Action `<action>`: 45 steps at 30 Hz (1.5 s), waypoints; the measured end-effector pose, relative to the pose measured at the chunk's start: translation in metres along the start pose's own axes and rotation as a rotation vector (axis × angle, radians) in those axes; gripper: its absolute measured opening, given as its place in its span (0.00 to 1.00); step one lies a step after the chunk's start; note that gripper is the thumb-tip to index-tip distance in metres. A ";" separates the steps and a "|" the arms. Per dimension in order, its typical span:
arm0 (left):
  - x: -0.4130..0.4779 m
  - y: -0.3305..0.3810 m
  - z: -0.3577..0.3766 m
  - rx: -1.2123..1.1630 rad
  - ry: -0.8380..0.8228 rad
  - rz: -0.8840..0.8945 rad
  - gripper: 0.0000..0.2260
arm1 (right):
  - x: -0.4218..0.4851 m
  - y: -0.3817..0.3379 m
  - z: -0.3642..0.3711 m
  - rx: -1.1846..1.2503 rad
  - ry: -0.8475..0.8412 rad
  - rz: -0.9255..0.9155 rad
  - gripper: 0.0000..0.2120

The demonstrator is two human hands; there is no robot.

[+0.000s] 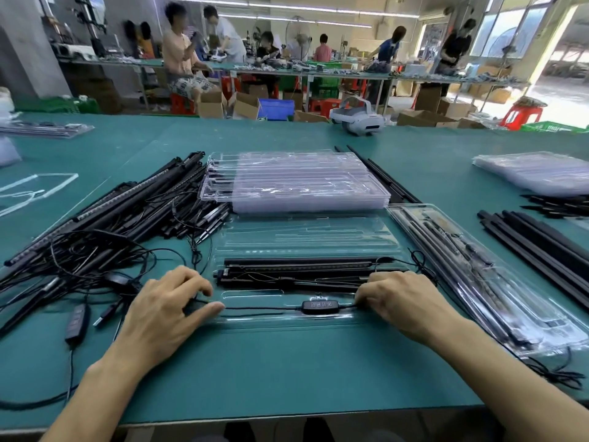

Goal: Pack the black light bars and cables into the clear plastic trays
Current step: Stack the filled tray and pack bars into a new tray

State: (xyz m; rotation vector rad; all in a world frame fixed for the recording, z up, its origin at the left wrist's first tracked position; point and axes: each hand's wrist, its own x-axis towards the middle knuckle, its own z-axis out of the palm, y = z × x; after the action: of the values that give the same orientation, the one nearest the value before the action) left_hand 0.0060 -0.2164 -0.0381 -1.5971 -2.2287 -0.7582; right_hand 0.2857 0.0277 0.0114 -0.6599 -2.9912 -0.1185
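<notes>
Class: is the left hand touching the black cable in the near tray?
Touching. Head view shows the left hand pinching the cable at the tray's left end.

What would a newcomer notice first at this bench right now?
Front and centre, the left hand and right hand hold a cable with its inline controller along the near channel of a clear tray, black light bars already lying in it behind. To the left sprawls a big tangle of loose bars and cables; behind the tray sits a stack of empty trays.
</notes>
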 end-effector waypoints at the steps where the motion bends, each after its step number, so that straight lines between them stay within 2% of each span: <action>1: 0.000 0.001 -0.001 -0.003 0.021 -0.026 0.22 | 0.000 0.000 -0.001 -0.007 -0.008 -0.009 0.10; 5: -0.001 0.003 -0.003 0.110 0.034 -0.126 0.18 | 0.003 0.002 -0.002 -0.019 -0.052 0.003 0.10; 10: 0.001 0.000 -0.003 0.242 0.008 -0.177 0.16 | 0.008 -0.003 0.000 -0.062 -0.073 0.049 0.17; 15: -0.002 -0.003 -0.001 0.283 0.034 -0.255 0.14 | 0.006 -0.004 0.002 -0.058 -0.049 0.078 0.17; 18: -0.003 -0.008 -0.005 0.231 0.023 -0.311 0.10 | 0.002 -0.002 0.005 -0.017 -0.009 0.110 0.17; 23: -0.013 -0.017 -0.009 0.206 -0.038 -0.259 0.17 | -0.001 -0.001 0.006 0.006 0.012 0.170 0.17; 28: -0.013 -0.011 -0.010 0.248 -0.042 -0.277 0.17 | -0.005 -0.001 0.008 0.037 0.034 0.205 0.17; 32: -0.004 -0.006 -0.012 0.173 -0.058 -0.380 0.02 | -0.013 -0.002 0.010 0.112 0.053 0.214 0.16; 34: -0.003 -0.009 -0.014 0.086 -0.096 -0.412 0.01 | -0.017 0.001 0.011 0.192 0.060 0.182 0.14; 37: -0.004 -0.009 -0.015 -0.011 -0.078 -0.396 0.15 | -0.029 0.025 0.010 0.388 0.270 0.192 0.06; 38: -0.004 -0.008 -0.015 -0.021 -0.060 -0.405 0.17 | -0.031 0.037 0.009 0.364 0.289 0.231 0.12; 40: -0.001 -0.003 -0.014 -0.002 -0.043 -0.438 0.20 | -0.035 0.063 0.006 0.184 0.124 0.269 0.25; 41: 0.001 0.001 -0.014 0.022 -0.028 -0.449 0.20 | -0.034 0.072 0.006 0.118 0.004 0.278 0.28; 43: 0.005 0.006 -0.013 0.051 0.005 -0.475 0.16 | -0.031 0.080 0.009 0.139 -0.135 0.287 0.24; 45: 0.008 0.010 -0.012 0.041 0.026 -0.519 0.10 | -0.025 0.079 0.010 0.229 -0.121 0.317 0.14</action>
State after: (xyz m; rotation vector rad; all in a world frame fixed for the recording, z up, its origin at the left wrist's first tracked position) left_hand 0.0119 -0.2141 -0.0216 -0.9817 -2.6495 -0.8408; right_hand 0.3407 0.0895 0.0034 -1.1305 -2.8968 0.2869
